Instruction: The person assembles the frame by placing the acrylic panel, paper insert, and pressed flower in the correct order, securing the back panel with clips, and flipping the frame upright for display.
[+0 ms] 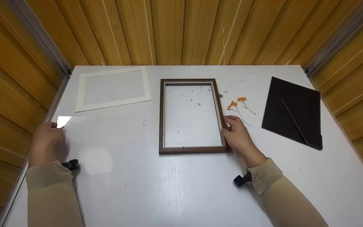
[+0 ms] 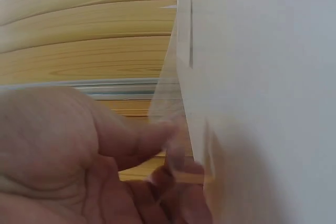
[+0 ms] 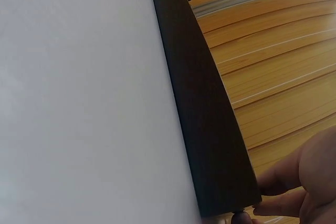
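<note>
Worktop [image 1: 200, 192], white and scattered with small dark specks, carries everything we see in the head view, with yellow wooden slats [image 1: 168, 31] walling its far side and both flanks. Our left hand [image 1: 47, 137], close to the left wall, pinches the near-left part of a clear sheet [image 1: 105, 142], its fingers closed on the edge, a bright glare beside them. Just beyond the sheet lies a cream mat [image 1: 81, 91], set askew. Our right hand [image 1: 239, 137] grips the right side of a brown frame [image 1: 194, 150], thumb and fingers drawn in around the bar; the frame lies in the middle, between the sheet and two sprigs of orange flowers [image 1: 233, 104]. Those sprigs sit right beside the frame, just beyond our right hand, so they crowd that side. Farther right, well apart from the hand, lies a black board [image 1: 291, 110] with a thin strip across it. In the left wrist view, we see thumb and fingers pinching the see-through edge, slats and a metal rail [image 2: 105, 90] behind. In the right wrist view, the frame's dark side slants across, hiding part of the slats; our fingers hold its near end, though some are cut off below.
</note>
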Demonstrator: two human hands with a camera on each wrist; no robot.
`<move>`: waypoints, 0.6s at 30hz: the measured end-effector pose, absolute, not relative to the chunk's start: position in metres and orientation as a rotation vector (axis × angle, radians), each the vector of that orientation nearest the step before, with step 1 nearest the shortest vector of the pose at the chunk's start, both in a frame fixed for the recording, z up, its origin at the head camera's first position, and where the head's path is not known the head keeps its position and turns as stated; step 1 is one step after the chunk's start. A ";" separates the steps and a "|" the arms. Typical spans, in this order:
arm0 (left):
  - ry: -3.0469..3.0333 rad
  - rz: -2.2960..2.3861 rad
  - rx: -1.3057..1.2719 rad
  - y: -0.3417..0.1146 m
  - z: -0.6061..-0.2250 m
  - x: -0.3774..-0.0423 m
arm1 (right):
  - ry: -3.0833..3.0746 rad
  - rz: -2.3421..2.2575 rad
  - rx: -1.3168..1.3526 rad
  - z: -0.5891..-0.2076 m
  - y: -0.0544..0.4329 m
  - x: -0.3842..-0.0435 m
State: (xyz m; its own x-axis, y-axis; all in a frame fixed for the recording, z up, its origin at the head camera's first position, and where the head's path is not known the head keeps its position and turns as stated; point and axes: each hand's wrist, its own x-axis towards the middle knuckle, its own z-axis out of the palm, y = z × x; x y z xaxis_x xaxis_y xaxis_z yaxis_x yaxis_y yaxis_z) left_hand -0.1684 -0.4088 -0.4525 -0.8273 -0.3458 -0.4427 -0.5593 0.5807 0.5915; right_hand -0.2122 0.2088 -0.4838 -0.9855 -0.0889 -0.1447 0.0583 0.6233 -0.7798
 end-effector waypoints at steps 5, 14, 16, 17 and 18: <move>2.401 1.500 -0.875 -0.409 -0.447 -0.167 | 2.720 -1.289 0.020 -0.486 0.208 -0.211; 1.907 2.379 -1.088 -0.401 -0.428 -0.161 | 2.747 -1.265 0.020 -0.487 0.206 -0.211; 1.804 2.520 -1.092 -0.397 -0.425 -0.161 | 2.756 -1.263 0.014 -0.486 0.205 -0.210; 1.753 2.584 -1.089 -0.395 -0.423 -0.162 | 2.758 -1.266 0.014 -0.486 0.204 -0.210; 1.706 2.634 -1.087 -0.393 -0.422 -0.162 | 2.761 -1.267 0.015 -0.486 0.203 -0.209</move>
State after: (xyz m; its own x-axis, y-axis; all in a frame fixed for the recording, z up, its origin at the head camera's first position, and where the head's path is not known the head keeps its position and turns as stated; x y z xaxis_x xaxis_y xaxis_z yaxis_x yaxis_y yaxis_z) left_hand -0.1619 -0.3933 -0.4220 -0.7713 -0.4755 -0.4231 -0.1918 -0.4603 0.8668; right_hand -0.2094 0.2035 -0.4861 -0.9946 -0.0340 -0.0984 0.0524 0.6530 -0.7555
